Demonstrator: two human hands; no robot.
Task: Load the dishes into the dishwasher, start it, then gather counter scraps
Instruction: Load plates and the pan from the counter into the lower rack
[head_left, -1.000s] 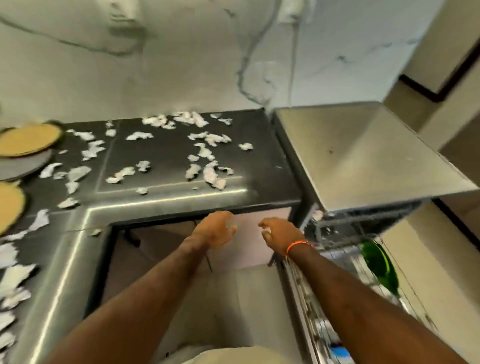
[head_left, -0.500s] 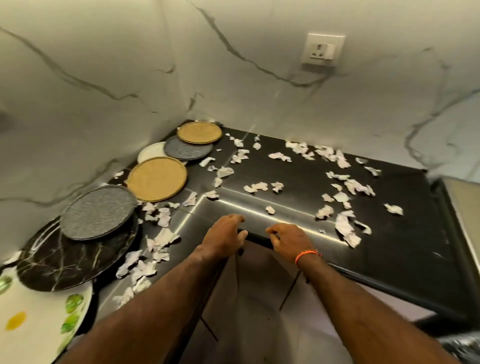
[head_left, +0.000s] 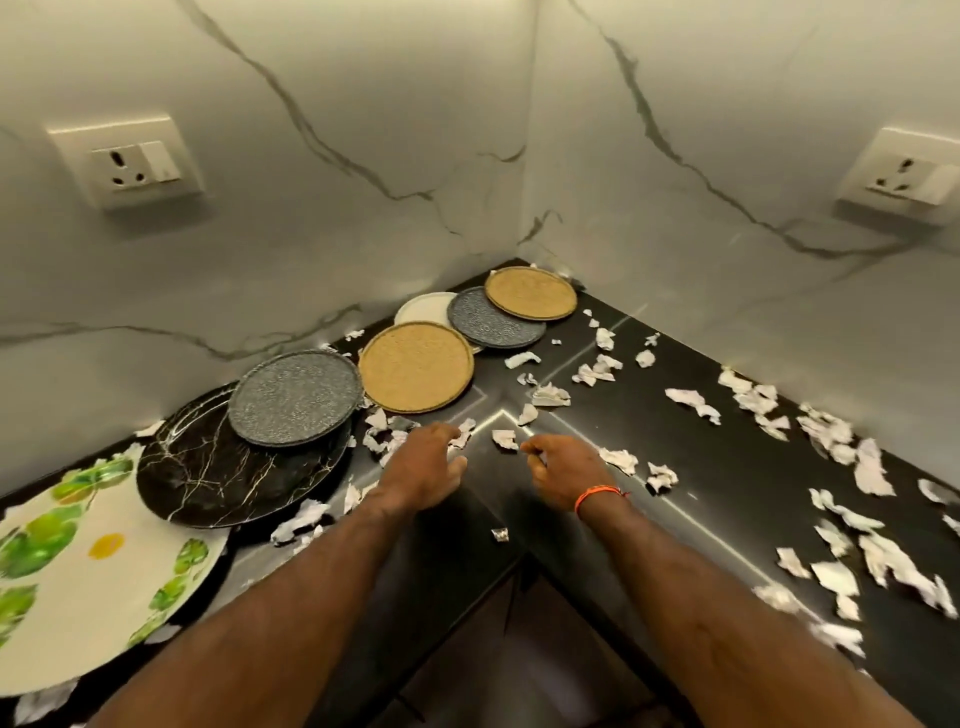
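Observation:
Torn white paper scraps (head_left: 693, 402) lie scattered over the black L-shaped counter (head_left: 727, 467). Both my hands hover over its inner corner. My left hand (head_left: 423, 467) is palm down with relaxed fingers, fingertips at a scrap (head_left: 462, 434). My right hand (head_left: 566, 467), an orange band at its wrist, has loosely curled fingers beside another scrap (head_left: 504, 439) and holds nothing I can see. Plates line the left wall: a tan plate (head_left: 415, 366), a grey speckled plate (head_left: 295, 397) on a black marbled plate (head_left: 208, 473), and a white leaf-patterned plate (head_left: 78, 582). The dishwasher is out of view.
More plates sit in the far corner: a tan one (head_left: 530, 293), a grey one (head_left: 493, 322) and a white one (head_left: 421, 312). Marble walls with a socket (head_left: 130, 161) on the left and a socket (head_left: 904, 176) on the right close in the counter. Dark cabinet fronts lie below the counter edge.
The view has swung left from the open dishwasher to the counter corner. Both hands have moved forward from the counter's front edge to over the scraps.

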